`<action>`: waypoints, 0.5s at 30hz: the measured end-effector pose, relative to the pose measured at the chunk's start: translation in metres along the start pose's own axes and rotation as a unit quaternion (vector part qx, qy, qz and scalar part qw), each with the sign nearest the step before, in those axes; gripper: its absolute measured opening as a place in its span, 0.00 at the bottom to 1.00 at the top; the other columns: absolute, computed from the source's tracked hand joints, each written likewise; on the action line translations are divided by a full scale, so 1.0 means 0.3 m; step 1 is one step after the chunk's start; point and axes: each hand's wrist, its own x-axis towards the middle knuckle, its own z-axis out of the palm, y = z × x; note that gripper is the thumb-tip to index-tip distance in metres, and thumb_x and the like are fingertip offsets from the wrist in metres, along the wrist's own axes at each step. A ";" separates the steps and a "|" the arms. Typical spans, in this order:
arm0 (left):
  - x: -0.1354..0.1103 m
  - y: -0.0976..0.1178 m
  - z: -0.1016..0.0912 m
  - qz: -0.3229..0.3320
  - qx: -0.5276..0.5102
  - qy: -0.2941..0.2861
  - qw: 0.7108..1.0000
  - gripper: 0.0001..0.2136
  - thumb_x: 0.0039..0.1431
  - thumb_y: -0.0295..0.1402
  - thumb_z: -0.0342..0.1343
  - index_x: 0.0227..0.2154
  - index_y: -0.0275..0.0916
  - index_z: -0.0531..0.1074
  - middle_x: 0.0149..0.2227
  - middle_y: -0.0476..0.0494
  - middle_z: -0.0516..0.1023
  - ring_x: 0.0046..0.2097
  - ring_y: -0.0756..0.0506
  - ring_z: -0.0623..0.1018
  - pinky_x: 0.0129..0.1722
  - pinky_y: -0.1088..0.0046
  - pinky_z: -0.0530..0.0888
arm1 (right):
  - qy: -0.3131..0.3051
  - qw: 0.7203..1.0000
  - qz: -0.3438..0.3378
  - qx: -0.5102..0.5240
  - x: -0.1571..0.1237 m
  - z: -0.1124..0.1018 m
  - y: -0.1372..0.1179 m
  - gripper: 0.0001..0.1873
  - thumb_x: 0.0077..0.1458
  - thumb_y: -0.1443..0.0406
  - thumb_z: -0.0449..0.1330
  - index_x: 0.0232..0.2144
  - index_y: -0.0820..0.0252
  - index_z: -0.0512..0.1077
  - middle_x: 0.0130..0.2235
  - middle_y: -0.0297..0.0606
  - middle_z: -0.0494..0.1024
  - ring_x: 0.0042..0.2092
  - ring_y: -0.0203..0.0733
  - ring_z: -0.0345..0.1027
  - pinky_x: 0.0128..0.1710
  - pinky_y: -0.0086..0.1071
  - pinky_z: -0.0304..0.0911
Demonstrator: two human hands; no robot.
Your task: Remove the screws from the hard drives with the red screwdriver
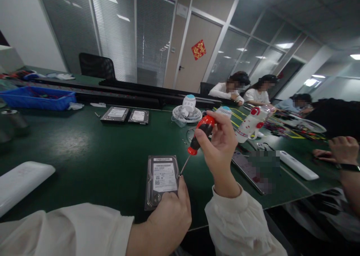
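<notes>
One screwdriver with a red-and-black handle and a thin metal shaft (195, 143) slants down from the right hand (218, 147), whose thumb and fingers are closed around the handle. The tip reaches the right-hand edge of a rectangular silver-and-black hard drive with a white printed label (164, 177), lying label up just ahead of the left hand (171, 214). That hand is partly curled over the drive's near right corner, its forefinger extended to the tip; whether it pinches anything cannot be told. Work appears to be midway: the tool is placed at the edge, while the labelled face is in place and the casing looks whole. Small bright metal bits, perhaps screws (184, 142), lie beyond the drive, to the left of the right hand, suggesting some fastener work is done; how many fasteners are left is too small to tell. Two similar dark drives with pale labels, a larger (115, 113) and a smaller (138, 116), lie well beyond the left hand, farther left, untouched by either hand.
</notes>
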 end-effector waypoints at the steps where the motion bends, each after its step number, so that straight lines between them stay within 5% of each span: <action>1: 0.001 -0.001 0.000 0.001 -0.001 -0.001 1.000 0.24 0.62 0.28 0.50 0.59 0.22 0.70 0.58 0.10 0.69 0.24 0.44 0.78 0.20 0.69 0.74 | -0.006 1.000 0.012 0.013 -0.003 -0.001 0.001 0.21 0.56 0.63 0.65 0.53 0.49 0.73 0.49 0.39 0.77 0.49 0.45 0.72 0.52 0.46 0.70; 7: 0.008 -0.007 -0.001 0.007 -0.002 -0.002 1.000 0.23 0.63 0.29 0.50 0.59 0.20 0.70 0.58 0.09 0.69 0.22 0.45 0.78 0.18 0.70 0.73 | -0.028 0.993 0.044 0.103 -0.016 0.000 0.007 0.22 0.63 0.62 0.55 0.59 0.50 0.69 0.56 0.42 0.76 0.55 0.48 0.73 0.58 0.52 0.67; 12: 0.006 -0.009 -0.002 0.010 -0.003 -0.001 1.000 0.23 0.64 0.29 0.50 0.59 0.20 0.70 0.58 0.08 0.68 0.24 0.44 0.79 0.20 0.70 0.75 | 0.004 1.000 -0.004 0.016 -0.002 0.001 0.002 0.22 0.53 0.64 0.68 0.51 0.49 0.74 0.47 0.37 0.75 0.48 0.43 0.70 0.51 0.44 0.69; 15: 0.004 -0.010 -0.002 0.017 -0.002 0.000 1.000 0.23 0.64 0.29 0.50 0.59 0.20 0.70 0.58 0.08 0.68 0.26 0.42 0.81 0.20 0.70 0.75 | -0.012 0.999 0.020 0.029 -0.007 0.001 0.007 0.22 0.57 0.64 0.64 0.54 0.49 0.72 0.50 0.38 0.77 0.49 0.44 0.72 0.52 0.46 0.69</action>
